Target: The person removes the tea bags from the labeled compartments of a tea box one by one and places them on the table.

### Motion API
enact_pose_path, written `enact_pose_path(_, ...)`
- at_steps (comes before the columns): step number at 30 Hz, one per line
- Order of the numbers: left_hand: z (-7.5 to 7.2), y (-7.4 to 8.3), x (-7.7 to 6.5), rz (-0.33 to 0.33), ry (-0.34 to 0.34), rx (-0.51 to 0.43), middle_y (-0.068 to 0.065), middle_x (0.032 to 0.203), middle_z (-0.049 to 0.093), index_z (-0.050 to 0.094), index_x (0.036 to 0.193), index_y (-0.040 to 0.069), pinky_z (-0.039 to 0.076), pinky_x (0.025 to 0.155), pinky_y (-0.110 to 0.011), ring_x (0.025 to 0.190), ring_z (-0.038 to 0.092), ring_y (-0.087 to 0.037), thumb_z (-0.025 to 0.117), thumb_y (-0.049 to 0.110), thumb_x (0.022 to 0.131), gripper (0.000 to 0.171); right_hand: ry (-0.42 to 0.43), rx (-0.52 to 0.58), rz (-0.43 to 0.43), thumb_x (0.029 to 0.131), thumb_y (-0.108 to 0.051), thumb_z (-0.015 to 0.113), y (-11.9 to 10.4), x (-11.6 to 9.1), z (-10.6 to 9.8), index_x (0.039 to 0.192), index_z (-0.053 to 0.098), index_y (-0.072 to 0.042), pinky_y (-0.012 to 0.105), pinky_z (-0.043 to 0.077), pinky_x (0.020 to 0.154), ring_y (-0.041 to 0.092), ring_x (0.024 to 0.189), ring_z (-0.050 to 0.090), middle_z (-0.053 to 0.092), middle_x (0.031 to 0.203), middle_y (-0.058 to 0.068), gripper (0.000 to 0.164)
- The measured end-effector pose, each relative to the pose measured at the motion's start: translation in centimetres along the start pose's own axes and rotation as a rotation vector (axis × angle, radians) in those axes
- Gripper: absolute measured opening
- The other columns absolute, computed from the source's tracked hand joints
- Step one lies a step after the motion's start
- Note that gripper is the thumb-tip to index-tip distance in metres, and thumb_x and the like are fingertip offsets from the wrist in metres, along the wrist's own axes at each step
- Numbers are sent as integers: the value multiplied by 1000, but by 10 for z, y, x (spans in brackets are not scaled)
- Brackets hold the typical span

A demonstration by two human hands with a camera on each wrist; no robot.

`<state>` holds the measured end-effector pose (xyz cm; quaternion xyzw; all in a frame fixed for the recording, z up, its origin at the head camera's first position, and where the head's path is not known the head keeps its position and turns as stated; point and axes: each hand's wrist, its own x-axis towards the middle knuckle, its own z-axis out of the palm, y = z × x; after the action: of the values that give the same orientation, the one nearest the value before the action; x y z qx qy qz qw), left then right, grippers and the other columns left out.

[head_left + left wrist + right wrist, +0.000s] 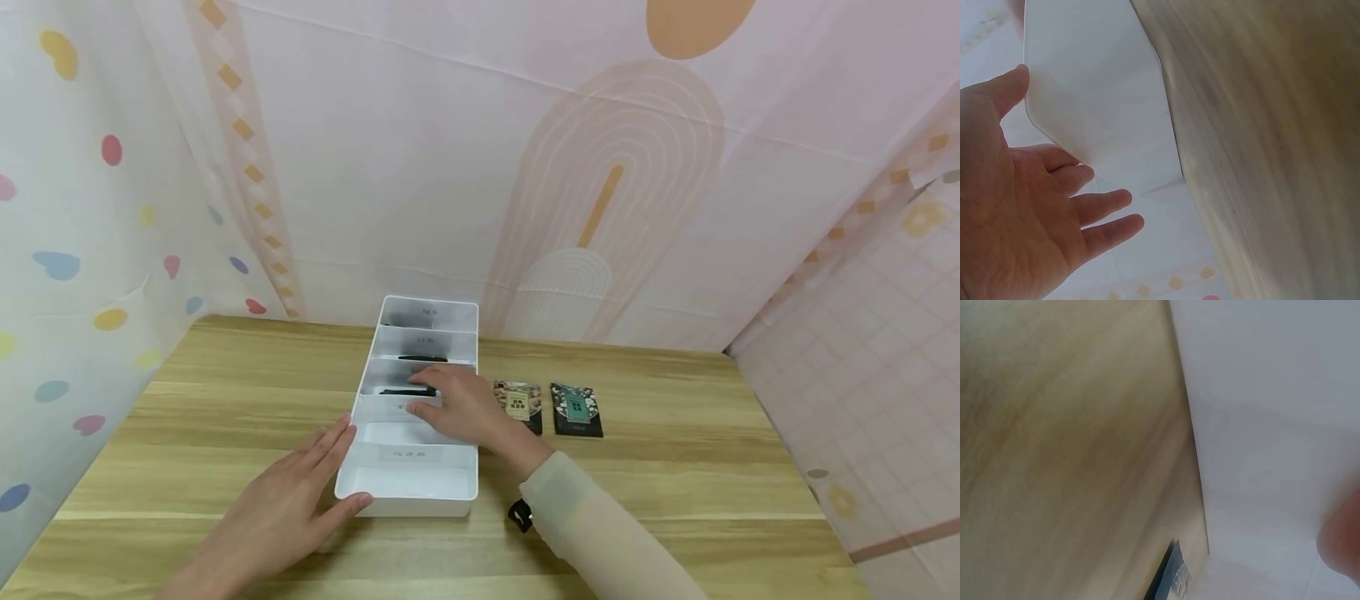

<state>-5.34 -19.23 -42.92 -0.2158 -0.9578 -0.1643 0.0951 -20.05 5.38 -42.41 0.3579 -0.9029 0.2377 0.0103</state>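
Observation:
A long white divided box (405, 507) stands on the table, with paper labels inside its compartments. My left hand (281, 500) touches its near left side with fingers extended; in the left wrist view the thumb and fingertips (1107, 206) are by the box wall. My right hand (461, 404) reaches over the right rim into the middle, thumb and index finger apart around the top of a dark flat item (397, 392). Another dark flat item (422, 358) stands in the compartment behind. In the right wrist view only a blurred fingertip (1341, 540) shows beside the white wall.
Two dark printed packets, one with a cream label (517, 404) and one with a green label (577, 410), lie right of the box. A small black object (520, 515) is partly hidden by the right sleeve. Patterned cloth (420, 167) hangs behind the wooden table (675, 483).

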Motion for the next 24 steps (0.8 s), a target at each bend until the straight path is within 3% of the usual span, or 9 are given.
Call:
enact_pose_path(11,2,-2,-1,-11,-2,1,-20,163,41,45,155,-5,50,106,-60,139,50,-46,69,53,99,84,67,4,-26,102,-27,72,1,1,4,109,79,-16,33,56,96,18,111,70,76,115,-1,15)
enact_pose_path(24,2,0,0,-3,-6,11,-20,163,41,46,155,-5,49,107,-59,140,50,-45,68,54,99,84,81,47,-15,102,-23,72,2,-2,5,104,79,-16,31,55,89,14,103,68,76,107,-4,10)
